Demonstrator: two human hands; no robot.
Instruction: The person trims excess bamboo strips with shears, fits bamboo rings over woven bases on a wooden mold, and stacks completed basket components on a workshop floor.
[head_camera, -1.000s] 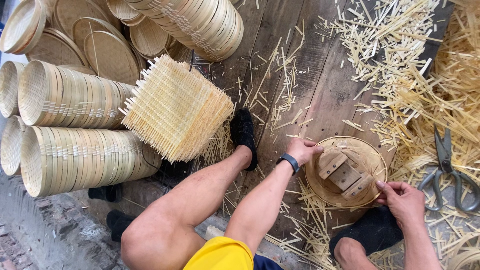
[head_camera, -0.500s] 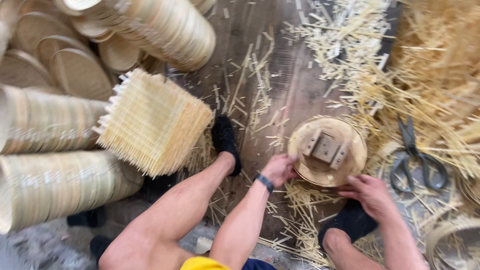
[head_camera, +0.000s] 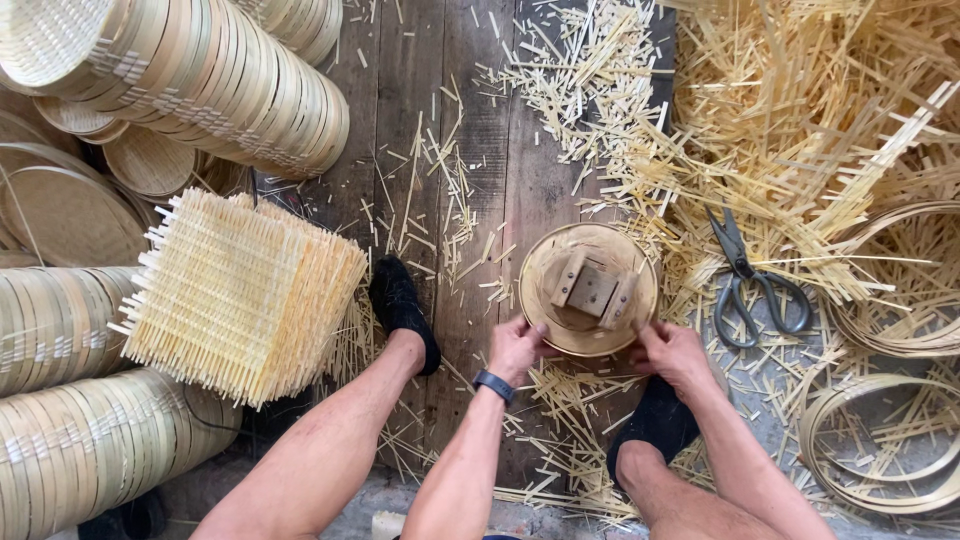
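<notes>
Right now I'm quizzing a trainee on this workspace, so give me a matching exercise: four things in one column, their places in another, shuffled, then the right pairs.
Things:
1. scissors
2. woven mats
3. round form
4. loose hoops

Places:
A. between both hands
B. stacked left of the left leg
C. lower right corner of the view
D. on the floor right of the round form, amid offcuts

Pairs: 1-D, 2-B, 3-A, 4-C
</notes>
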